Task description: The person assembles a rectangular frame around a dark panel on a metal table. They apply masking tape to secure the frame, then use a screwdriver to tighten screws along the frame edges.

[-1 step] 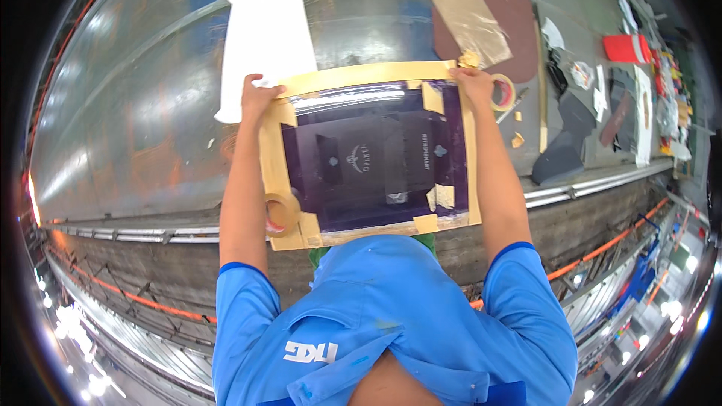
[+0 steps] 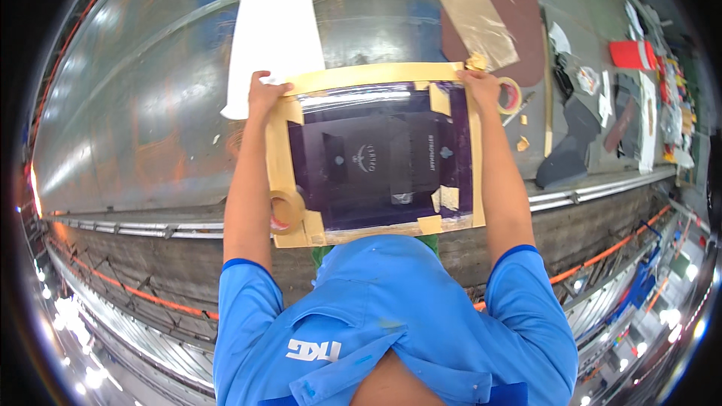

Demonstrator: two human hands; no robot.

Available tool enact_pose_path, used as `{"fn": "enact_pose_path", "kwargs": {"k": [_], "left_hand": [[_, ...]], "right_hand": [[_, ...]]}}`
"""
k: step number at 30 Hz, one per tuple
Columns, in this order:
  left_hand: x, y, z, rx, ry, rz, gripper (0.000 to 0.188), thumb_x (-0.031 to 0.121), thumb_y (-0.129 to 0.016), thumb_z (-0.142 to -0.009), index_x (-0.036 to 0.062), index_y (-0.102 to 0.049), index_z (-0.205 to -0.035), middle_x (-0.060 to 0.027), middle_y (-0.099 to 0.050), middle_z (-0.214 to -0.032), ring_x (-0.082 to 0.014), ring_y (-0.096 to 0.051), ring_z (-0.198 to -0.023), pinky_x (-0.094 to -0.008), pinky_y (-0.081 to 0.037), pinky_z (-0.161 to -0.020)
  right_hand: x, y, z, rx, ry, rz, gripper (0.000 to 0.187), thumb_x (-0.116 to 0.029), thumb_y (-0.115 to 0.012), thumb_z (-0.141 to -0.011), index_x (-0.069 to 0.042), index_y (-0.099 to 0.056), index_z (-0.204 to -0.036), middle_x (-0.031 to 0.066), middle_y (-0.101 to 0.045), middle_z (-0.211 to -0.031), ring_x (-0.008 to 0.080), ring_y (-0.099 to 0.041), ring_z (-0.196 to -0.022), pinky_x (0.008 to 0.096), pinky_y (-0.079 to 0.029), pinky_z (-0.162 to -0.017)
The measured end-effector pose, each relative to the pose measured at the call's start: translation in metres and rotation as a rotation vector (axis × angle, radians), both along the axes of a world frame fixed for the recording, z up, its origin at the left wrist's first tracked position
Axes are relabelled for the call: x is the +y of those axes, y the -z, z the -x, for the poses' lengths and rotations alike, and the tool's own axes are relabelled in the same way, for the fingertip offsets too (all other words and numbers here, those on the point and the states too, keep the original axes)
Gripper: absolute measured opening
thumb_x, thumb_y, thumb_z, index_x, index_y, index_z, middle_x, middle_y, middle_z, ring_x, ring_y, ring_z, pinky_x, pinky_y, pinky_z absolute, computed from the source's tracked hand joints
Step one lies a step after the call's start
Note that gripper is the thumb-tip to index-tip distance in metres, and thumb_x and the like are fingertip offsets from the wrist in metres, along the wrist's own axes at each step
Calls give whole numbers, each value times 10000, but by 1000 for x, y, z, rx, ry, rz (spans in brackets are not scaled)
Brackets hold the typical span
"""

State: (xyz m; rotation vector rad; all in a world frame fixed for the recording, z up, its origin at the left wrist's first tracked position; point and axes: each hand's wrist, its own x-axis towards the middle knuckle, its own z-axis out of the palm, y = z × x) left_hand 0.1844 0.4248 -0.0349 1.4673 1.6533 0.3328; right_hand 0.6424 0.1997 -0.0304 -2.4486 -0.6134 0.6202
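A screen-printing frame [image 2: 361,154] with a dark purple, glossy mesh and pale designs lies in front of me. Yellow masking tape [image 2: 376,73] runs along its far edge and down its sides, with torn patches near the corners. My left hand [image 2: 266,95] grips the taped far left corner, thumb on top. At the far right corner, my right hand [image 2: 481,90] holds the edge with the thumb over the tape. The undersides of both grips are hidden. A tape roll [image 2: 286,210] rests on the near left corner, beside my left forearm.
Beyond my left hand lies a white cut panel [image 2: 278,30] on the metal table [image 2: 150,105]. Another tape roll [image 2: 510,96] sits by my right hand. Farther right are a brown sheet [image 2: 528,37], dark cut pieces [image 2: 569,139] and a red container [image 2: 632,54]. A metal rail [image 2: 594,192] follows the table's near edge.
The whole scene sits slightly farther right in the picture. Both hands keep their places at the frame's far corners.
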Motion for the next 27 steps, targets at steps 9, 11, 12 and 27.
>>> {"fn": "enact_pose_path", "kwargs": {"k": [9,11,12,27], "left_hand": [[-4,-12,-1,47,-42,33,796,137,-906,-667,22,-467,-1321,-110,-673,-927,-211,-665,-872,-350,-530,-819],[-3,-12,-3,82,-28,25,800,144,-906,-666,26,-466,-1324,-110,-670,-938,-212,-664,-879,-352,-528,-826],[-3,-12,-2,91,-31,24,804,151,-907,-665,26,-465,-1325,-110,-669,-946,-213,-664,-885,-356,-529,-829],[-25,-29,-12,361,163,-307,709,291,-858,-723,20,-496,-1269,-190,-624,-1202,-324,-583,-1171,-459,-438,-1008]], "right_hand": [[6,-10,10,75,27,-24,391,-383,-860,-714,-69,-803,-941,61,-748,-872,157,-679,-826,313,-506,-808],[6,-11,9,79,32,-24,393,-374,-862,-713,-52,-798,-928,54,-741,-864,147,-668,-818,303,-502,-801],[6,-11,9,96,33,-38,392,-373,-864,-712,-53,-798,-928,51,-740,-864,144,-665,-814,300,-501,-797],[5,-21,27,-312,-130,-17,599,-353,-759,-840,-6,-526,-1268,197,-620,-1135,392,-600,-1109,457,-468,-961]]}}
